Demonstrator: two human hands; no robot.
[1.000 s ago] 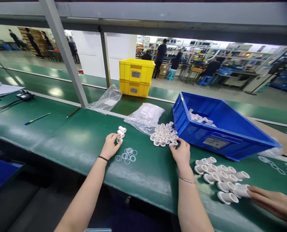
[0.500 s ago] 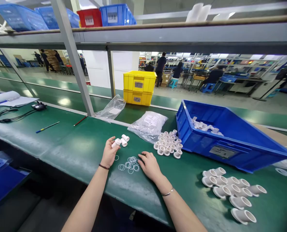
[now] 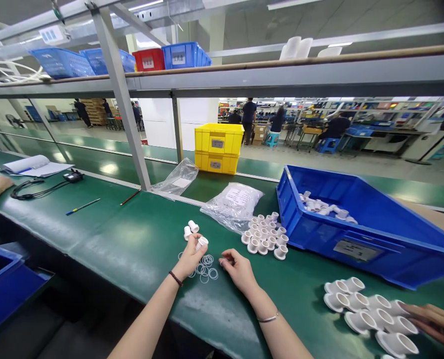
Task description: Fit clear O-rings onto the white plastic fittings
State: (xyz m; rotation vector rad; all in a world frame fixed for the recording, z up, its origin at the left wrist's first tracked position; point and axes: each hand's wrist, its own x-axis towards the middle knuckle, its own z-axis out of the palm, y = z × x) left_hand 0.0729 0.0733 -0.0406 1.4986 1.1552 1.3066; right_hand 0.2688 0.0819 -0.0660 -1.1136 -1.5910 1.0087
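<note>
The small white fitting (image 3: 201, 243) sits pinched at the fingertips of the left hand (image 3: 190, 259), raised just off the green table (image 3: 132, 244), its short axis tilted up and to the right. The right hand (image 3: 238, 269) rests low on the table just to the right, fingers curled toward a loose scatter of clear rings (image 3: 206, 265) that lies between the 2 hands. Its fingertips seem to close on something at the edge of the rings, but whether a ring is actually nipped there is too small to tell. The rings lie directly below and right of the fitting, so the right hand is the nearer to them and the left holds the fitting above.

Just beyond the left hand lie 2 more white fittings (image 3: 190, 229) on the table. Further right stands a cluster of upright fittings (image 3: 265, 236), touching one another, just beside the front corner of a tilted blue bin (image 3: 356, 234) with more white parts in it. A clear plastic bag (image 3: 234, 199) lies behind the cluster. Near the right edge a group of larger white cups (image 3: 367, 311) lies on its side, with another person's hand (image 3: 431, 319) reaching among them. Nothing stands between the hands and the rings. Further back are 2 stacked yellow crates (image 3: 218, 148).
</note>
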